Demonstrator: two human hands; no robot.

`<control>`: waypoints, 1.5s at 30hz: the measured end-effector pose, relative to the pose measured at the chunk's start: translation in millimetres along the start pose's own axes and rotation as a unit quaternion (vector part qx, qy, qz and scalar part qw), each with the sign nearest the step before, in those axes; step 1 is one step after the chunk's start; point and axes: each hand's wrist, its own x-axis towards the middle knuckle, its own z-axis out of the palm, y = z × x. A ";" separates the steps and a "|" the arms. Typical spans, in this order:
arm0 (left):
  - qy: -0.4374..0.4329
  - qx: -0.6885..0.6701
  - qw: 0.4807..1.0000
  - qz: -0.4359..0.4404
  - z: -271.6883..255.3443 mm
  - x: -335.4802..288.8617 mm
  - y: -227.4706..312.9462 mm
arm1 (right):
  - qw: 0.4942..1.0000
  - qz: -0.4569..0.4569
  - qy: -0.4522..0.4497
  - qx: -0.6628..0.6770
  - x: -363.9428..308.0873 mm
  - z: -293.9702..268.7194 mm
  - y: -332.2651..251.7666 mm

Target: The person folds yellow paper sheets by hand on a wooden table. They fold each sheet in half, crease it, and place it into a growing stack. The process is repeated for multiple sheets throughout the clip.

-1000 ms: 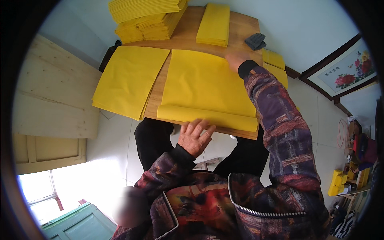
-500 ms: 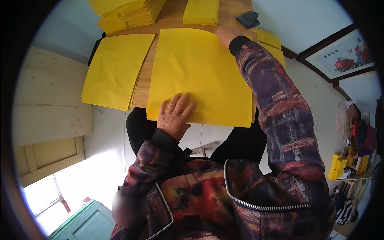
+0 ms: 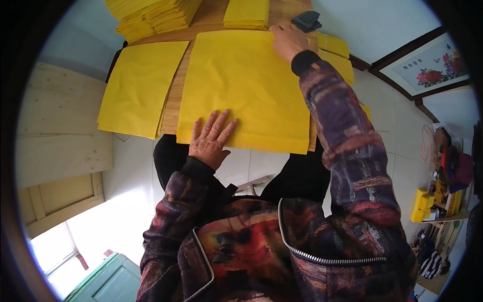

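Note:
A large yellow sheet of fabric-like material (image 3: pixel 241 85) lies on the wooden table in front of me, its near edge reaching past the table's front. My left hand (image 3: pixel 209 143) rests flat on its near left corner with the fingers spread. At the far right corner my right hand (image 3: pixel 289 41) is closed, its curled fingers at the sheet's edge; the fingertips are partly hidden. Just beyond that hand sits a crumpled dark grey cloth (image 3: pixel 307 21).
More yellow sheets (image 3: pixel 141 88) lie to the left. A tall yellow stack (image 3: pixel 156 17) and a smaller pile (image 3: pixel 246 12) stand at the back. Folded yellow pieces (image 3: pixel 333 45) lie beyond my right wrist. A framed flower picture (image 3: pixel 435 65) is at the right.
The sheet's far edge, bowed upward before, now lies straighter and flatter. My right hand has stayed by the far right corner, turning slightly. The left hand keeps its place on the sheet.

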 end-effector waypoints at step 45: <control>0.207 -0.392 0.853 -0.275 12.1 0.4 -88.0 | 0.857 0.306 -0.061 0.410 -227.5 -74.4 -33.5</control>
